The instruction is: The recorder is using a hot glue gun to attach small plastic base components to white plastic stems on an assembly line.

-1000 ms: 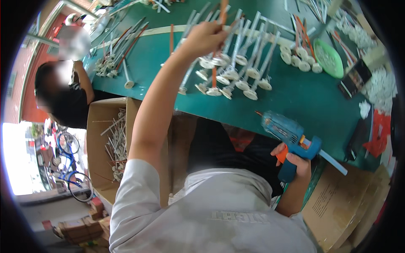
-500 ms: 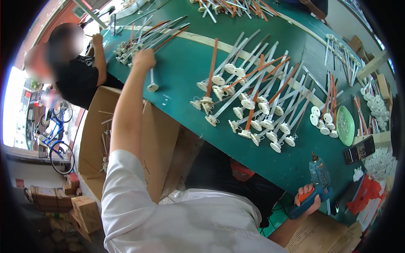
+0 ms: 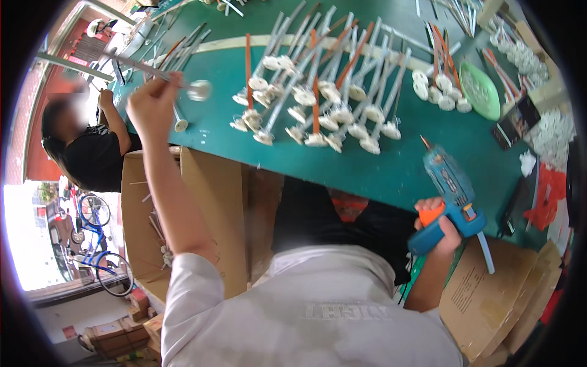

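My left hand (image 3: 153, 104) is raised over the left part of the table, its fingers pinched round a grey stick with a white round base (image 3: 199, 90). Motion smears this piece a little. In my right hand (image 3: 441, 235) is a teal glue gun (image 3: 449, 177) with an orange trigger, its nozzle pointing up and away over the table's near edge. A glue stick (image 3: 486, 252) juts from its rear. Between my hands lies a spread of grey and orange sticks with white bases (image 3: 318, 110). One more such piece (image 3: 180, 125) lies just right of my left wrist.
The green table (image 3: 275, 162) fills the front. An open cardboard box (image 3: 211, 202) stands below its left edge. At the right are a light green dish (image 3: 480, 92), a phone (image 3: 515, 123) and white discs (image 3: 550, 140). A co-worker (image 3: 85, 147) sits at the far left.
My left hand has come back from the pile at the left with a grey stick piece in it. The glue gun has been raised in my right hand. The whole view has shifted.
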A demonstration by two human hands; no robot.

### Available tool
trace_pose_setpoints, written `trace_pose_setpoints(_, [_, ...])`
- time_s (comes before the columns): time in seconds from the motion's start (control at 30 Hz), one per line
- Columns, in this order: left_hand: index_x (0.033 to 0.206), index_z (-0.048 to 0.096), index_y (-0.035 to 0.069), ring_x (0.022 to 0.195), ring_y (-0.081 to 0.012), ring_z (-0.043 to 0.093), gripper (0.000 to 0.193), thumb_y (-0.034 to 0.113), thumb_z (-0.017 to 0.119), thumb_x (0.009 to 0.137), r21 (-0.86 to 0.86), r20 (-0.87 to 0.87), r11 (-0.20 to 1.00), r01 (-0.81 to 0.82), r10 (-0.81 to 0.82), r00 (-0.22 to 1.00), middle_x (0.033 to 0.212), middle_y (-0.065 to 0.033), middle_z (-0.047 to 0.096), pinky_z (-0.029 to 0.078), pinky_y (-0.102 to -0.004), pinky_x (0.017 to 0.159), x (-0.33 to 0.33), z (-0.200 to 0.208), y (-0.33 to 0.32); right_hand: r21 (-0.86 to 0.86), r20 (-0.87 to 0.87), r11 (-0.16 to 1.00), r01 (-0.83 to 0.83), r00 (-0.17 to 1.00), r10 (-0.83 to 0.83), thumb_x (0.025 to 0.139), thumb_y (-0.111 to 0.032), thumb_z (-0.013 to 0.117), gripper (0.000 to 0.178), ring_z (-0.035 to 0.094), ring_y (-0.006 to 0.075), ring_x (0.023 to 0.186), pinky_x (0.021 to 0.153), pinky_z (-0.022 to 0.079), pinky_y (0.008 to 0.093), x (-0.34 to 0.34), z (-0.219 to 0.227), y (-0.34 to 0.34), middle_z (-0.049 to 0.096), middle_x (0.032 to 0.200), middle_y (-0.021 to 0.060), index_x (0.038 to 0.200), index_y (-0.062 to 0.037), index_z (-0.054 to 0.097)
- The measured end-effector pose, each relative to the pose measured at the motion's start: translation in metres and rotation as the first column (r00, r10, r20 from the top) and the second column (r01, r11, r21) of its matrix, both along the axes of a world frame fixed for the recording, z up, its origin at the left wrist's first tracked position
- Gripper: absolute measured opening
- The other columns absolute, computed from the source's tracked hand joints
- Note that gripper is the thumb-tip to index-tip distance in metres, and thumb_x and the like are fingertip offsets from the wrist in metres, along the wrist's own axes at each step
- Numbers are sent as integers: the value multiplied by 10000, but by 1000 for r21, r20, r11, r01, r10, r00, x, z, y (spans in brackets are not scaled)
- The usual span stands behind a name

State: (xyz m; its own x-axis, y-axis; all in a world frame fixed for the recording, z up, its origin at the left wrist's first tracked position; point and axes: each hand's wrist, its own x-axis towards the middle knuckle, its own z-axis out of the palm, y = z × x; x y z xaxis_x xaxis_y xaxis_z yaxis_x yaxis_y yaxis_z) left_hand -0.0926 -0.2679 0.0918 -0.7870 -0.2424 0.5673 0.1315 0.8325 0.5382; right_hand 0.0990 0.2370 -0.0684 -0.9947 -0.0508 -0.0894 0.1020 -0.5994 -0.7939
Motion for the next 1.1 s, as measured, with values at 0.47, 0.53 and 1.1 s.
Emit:
trace_pose_setpoints(0.47, [844,761,-27,559,-126,654,60,-22,791,792,218,74,896,388,-411,909,708,-112,723,465,-238,513,129,-99,223,483,-221,875,11,969,111,837,-42,699,81,695,204,676,638,552,302,53,-1,-82,720,798,110,912,-13,688])
trace_pose_setpoints(0.53, [852,764,-25,556,-127,652,67,-23,792,791,182,46,894,409,-423,905,702,-110,720,462,-236,511,129,-101,223,514,-229,856,44,969,88,836,-45,694,54,673,186,636,598,526,297,49,-2,-85,699,746,96,871,-7,679])
trace_pose_setpoints(1.1, [857,766,-47,547,-17,520,68,-21,808,810,135,31,883,449,-457,889,657,-40,690,390,-179,482,125,-97,222,662,-277,746,65,947,163,769,-8,722,91,621,207,541,494,476,297,38,7,-94,627,660,68,767,-25,633])
